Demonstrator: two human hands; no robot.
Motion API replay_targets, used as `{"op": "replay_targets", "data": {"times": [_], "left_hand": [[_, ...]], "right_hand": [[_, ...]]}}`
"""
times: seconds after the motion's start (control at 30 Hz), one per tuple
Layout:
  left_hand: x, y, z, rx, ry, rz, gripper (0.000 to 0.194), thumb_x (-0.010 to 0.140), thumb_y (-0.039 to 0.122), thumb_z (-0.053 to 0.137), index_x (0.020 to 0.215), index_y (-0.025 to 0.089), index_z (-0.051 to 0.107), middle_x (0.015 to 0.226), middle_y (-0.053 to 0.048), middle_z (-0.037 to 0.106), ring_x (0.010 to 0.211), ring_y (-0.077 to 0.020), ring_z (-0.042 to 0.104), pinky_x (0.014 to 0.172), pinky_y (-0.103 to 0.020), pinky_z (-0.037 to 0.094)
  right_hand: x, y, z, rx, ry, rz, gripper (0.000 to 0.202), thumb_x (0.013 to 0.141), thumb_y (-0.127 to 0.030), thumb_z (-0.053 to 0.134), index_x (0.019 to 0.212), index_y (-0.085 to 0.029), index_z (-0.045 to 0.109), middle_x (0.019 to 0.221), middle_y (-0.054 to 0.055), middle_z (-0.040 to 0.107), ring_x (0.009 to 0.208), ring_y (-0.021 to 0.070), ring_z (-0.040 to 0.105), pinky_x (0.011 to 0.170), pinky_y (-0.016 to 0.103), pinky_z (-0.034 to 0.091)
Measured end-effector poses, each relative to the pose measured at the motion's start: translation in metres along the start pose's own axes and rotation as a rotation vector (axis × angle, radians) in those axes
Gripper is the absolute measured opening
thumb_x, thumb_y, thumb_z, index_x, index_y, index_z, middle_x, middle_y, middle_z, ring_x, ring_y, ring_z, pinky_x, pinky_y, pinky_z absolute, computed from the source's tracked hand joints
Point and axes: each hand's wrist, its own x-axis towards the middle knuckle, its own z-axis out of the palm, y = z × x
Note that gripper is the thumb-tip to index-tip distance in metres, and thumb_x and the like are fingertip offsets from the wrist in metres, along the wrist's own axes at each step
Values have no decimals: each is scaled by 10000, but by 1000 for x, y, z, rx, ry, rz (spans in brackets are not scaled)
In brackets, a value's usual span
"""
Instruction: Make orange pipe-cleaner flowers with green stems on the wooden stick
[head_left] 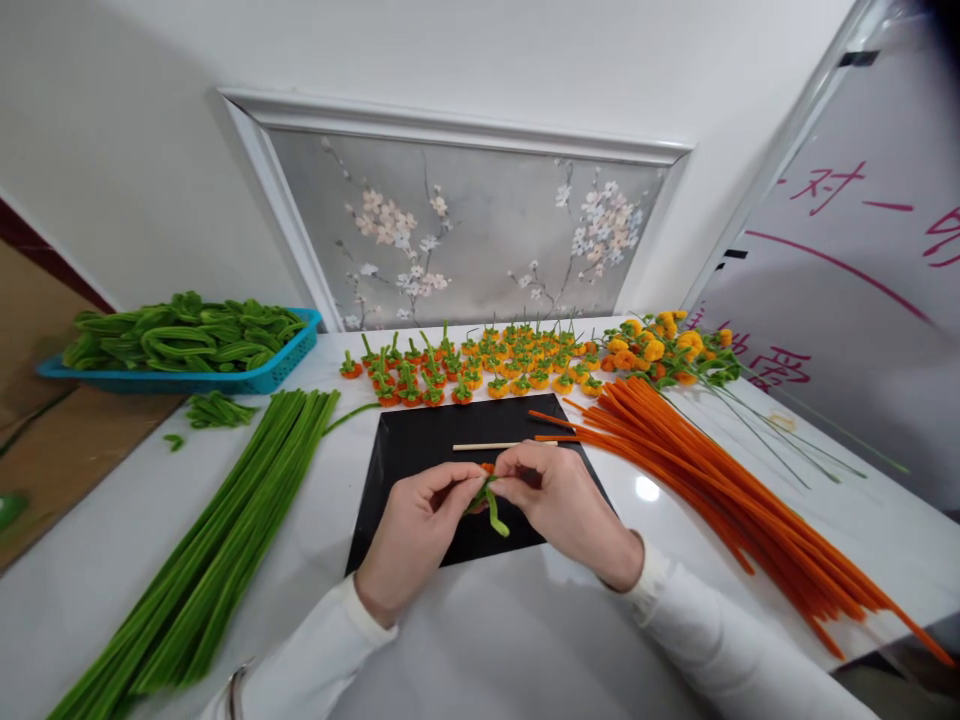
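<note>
Above the black mat (405,440), my left hand (420,525) and my right hand (559,500) meet, fingertips pinched together. Between them is a small orange and green pipe-cleaner flower (496,512), mostly hidden by the fingers. A short green end of it curls down below my right fingertips. Both hands are closed on this piece. A thin pale wooden stick (480,447) lies on the mat just beyond my hands. Past the mat stand rows of small orange and yellow pipe-cleaner flowers (517,360) with green tops.
Long green pipe cleaners (225,540) lie at left, with short green pieces (217,410) above them. A blue basket (281,375) holds green looped pieces. Orange pipe cleaners (720,510) spread at right, below a bunch of stemmed yellow flowers (660,345). A framed panel (487,230) is behind.
</note>
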Motion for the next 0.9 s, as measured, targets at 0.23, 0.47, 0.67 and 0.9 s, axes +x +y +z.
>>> {"op": "replay_targets", "data": {"times": [0.23, 0.47, 0.67, 0.9], "left_hand": [[4, 7, -9, -134, -314, -221, 258, 780, 388, 607, 694, 152, 667, 612, -13, 614, 538, -122, 539, 522, -233, 472], [4, 4, -9, -184, -218, -195, 244, 776, 386, 618, 746, 146, 656, 671, -30, 648, 625, -150, 608, 591, -256, 511], [-2, 2, -5, 210, 7, 150, 150, 847, 265, 532, 861, 191, 661, 792, -15, 670, 697, -142, 602, 637, -221, 477], [-5, 4, -4, 252, -54, 138, 155, 867, 237, 496, 834, 198, 643, 754, -4, 640, 679, -138, 582, 634, -223, 465]], "right_hand": [[0, 2, -8, -315, -215, -505, 233, 884, -77, 468, 847, -219, 648, 849, 26, 644, 785, 140, 550, 731, 255, 424], [5, 10, -19, -267, -196, -415, 156, 901, -147, 481, 917, -213, 622, 869, 34, 651, 777, 133, 592, 724, 252, 458], [1, 8, -10, 197, -384, 158, 319, 936, -376, 392, 696, -189, 491, 536, -42, 520, 415, 83, 513, 405, 180, 409], [-4, -4, -7, -292, -243, -156, 204, 906, -148, 433, 735, -180, 541, 635, -7, 577, 564, 105, 537, 532, 212, 358]]}}
